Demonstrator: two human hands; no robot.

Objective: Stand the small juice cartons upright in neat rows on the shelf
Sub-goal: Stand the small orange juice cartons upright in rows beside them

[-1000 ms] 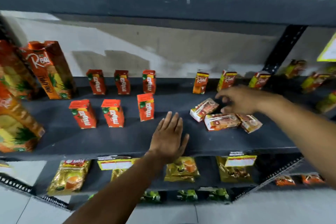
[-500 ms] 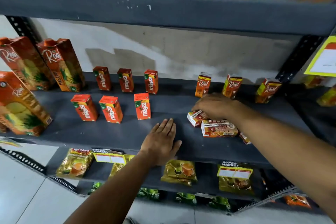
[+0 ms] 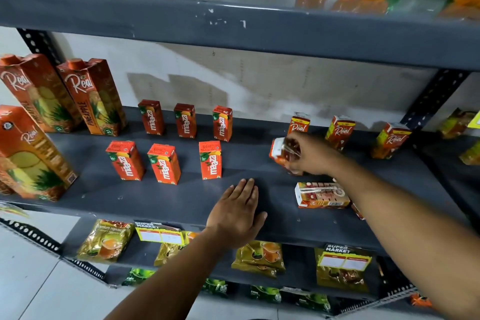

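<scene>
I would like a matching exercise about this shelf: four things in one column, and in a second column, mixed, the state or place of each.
Column one
1. left hand
2. carton in the right hand
3. carton near the shelf's front edge
4. front row of three Maaza cartons

Column two
A. lying on its side
B. flat on the shelf, palm down, holding nothing
C. upright on the shelf
D. gripped and tilted by the right hand

Pairs: 1-B, 2-D, 3-A, 4-C
</scene>
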